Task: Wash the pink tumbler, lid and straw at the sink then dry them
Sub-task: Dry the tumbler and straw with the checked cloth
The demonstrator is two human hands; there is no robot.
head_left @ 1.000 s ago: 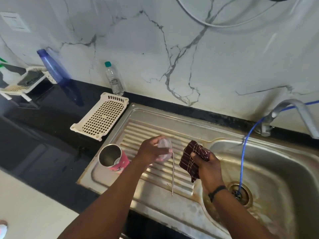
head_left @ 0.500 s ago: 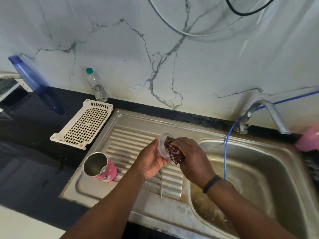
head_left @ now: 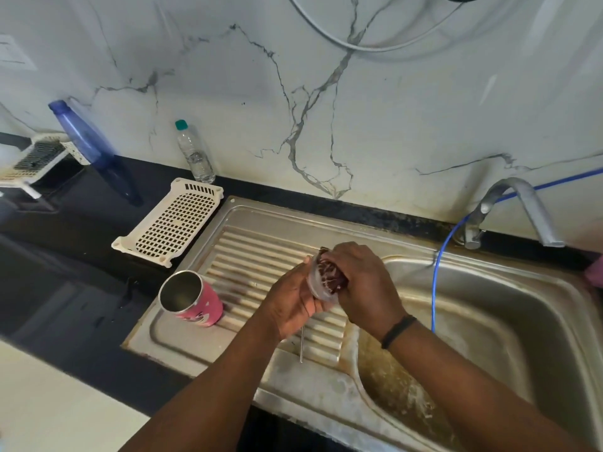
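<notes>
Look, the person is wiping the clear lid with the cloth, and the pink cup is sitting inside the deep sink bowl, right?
Not quite. The pink tumbler stands on the ridged draining board, not in the deep bowl. The rest holds: the left hand holds the clear lid while the right hand presses the cloth into it. The head view shows it.

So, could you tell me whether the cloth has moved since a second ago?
Yes. The cloth moved left from the basin edge, over the ribbed drainboard, into the lid.
</notes>
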